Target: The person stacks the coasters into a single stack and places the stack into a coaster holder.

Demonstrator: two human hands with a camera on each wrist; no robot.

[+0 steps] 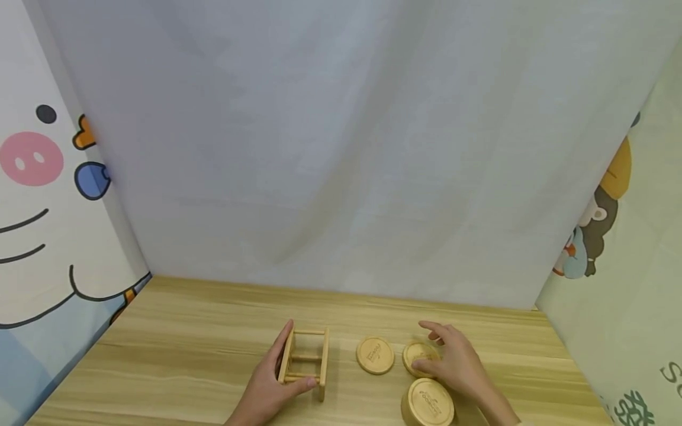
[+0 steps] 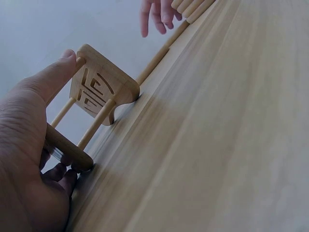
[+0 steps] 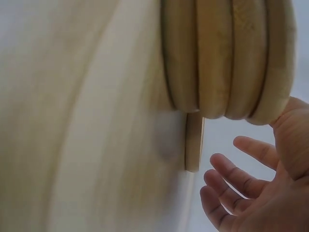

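My left hand (image 1: 269, 378) grips a small wooden coaster rack (image 1: 324, 355) with dowel bars and end panels. In the left wrist view, the thumb lies along an upper bar and fingers curl under the near panel; the far panel (image 2: 104, 82) has cut-out slots. My right hand (image 1: 458, 362) hovers with spread fingers over a round wooden coaster (image 1: 418, 350), its thumb overlapping it from above; whether it touches is unclear. Just nearer stands a stack of coasters (image 1: 430, 402), several thick in the right wrist view. Another coaster (image 1: 375, 355) lies flat between rack and right hand.
The wood-grain table (image 1: 213, 319) extends around the items. A pale cloth (image 1: 330, 148) hangs behind its far edge. Printed cartoon panels stand at the left (image 1: 48, 236) and right (image 1: 639, 266).
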